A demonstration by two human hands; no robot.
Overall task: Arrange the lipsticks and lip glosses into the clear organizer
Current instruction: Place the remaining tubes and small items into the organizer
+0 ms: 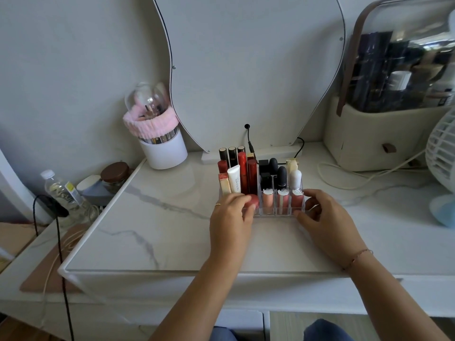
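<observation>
My left hand [231, 212] pinches a round coral-red lipstick [253, 201] at the front-left slot of the clear acrylic organizer [275, 213]; my right hand [322, 217] grips its right end on the white marble table [160, 232], 3 pink lip glosses [283, 199] along its front row

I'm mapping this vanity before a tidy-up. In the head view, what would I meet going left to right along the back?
Water bottle → brown-lidded jar → white brush holder → clear organizer → cream cosmetics case.
</observation>
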